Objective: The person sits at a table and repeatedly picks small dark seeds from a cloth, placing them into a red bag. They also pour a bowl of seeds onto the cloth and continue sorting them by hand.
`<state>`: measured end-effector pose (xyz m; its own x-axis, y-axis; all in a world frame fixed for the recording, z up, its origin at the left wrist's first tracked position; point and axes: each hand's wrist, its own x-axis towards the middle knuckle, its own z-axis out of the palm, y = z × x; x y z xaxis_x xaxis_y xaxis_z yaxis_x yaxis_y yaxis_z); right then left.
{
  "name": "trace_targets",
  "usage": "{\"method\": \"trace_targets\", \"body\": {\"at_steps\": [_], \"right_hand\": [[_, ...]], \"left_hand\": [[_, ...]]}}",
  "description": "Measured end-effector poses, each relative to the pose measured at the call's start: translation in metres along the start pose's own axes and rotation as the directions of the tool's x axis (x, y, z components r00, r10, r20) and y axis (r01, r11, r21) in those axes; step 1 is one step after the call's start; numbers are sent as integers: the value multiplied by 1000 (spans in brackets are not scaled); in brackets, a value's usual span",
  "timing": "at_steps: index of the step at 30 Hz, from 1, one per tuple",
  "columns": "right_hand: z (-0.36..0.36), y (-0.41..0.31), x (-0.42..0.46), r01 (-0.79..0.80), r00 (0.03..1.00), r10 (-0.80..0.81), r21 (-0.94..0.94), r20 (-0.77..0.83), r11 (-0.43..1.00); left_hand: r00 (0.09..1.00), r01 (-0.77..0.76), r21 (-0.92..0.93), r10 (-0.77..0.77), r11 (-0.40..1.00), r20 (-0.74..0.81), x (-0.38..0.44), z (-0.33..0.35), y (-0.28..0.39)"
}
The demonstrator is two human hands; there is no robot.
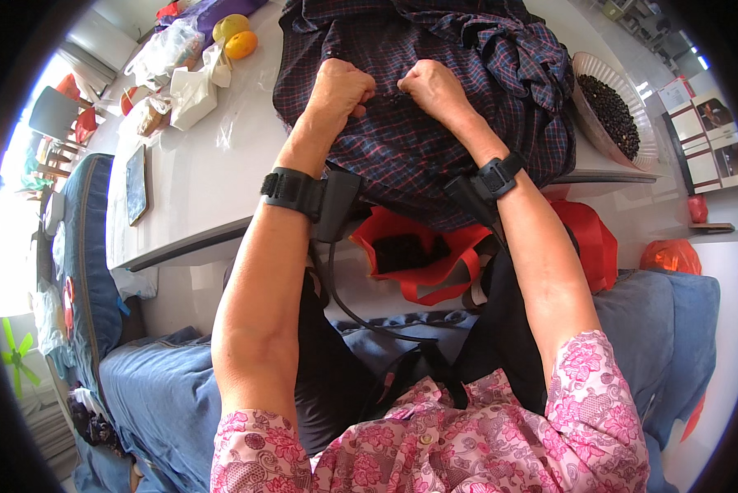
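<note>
A dark plaid cloth (399, 148), checked in blue and red, lies bunched over the table and hangs past its front edge. My left hand (342, 89) rests on it with curled fingers; small dark bits lie by the fingertips. Facing it across a short gap, my right hand (433, 89) is also curled on the cloth. Whether either hand pinches something is too small to tell. To the right, a clear ribbed plastic bowl (646, 132) holds many small black beans or seeds (606, 111). Below the cloth, a red bag (427, 280) gapes, with dark contents inside.
A phone (137, 185) lies on the white table (184, 203) at left. Behind it are a white box (193, 95), plastic bags (168, 52), an orange fruit (241, 44) and a yellowish fruit (230, 27). A cable (350, 311) hangs between my forearms, above the blue-covered seat (159, 382).
</note>
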<state>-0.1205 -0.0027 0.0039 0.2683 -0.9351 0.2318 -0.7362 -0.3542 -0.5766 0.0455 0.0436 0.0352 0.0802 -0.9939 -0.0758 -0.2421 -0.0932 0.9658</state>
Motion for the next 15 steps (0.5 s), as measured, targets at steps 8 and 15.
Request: {"method": "trace_targets", "body": {"at_steps": [8, 15], "right_hand": [[-32, -2, -11, -389, 910, 275, 869, 311, 305], [-37, 0, -16, -325, 940, 269, 792, 210, 517]], "left_hand": [[965, -201, 502, 258, 841, -47, 17, 18, -17], [912, -311, 704, 409, 639, 32, 14, 30, -16]]}}
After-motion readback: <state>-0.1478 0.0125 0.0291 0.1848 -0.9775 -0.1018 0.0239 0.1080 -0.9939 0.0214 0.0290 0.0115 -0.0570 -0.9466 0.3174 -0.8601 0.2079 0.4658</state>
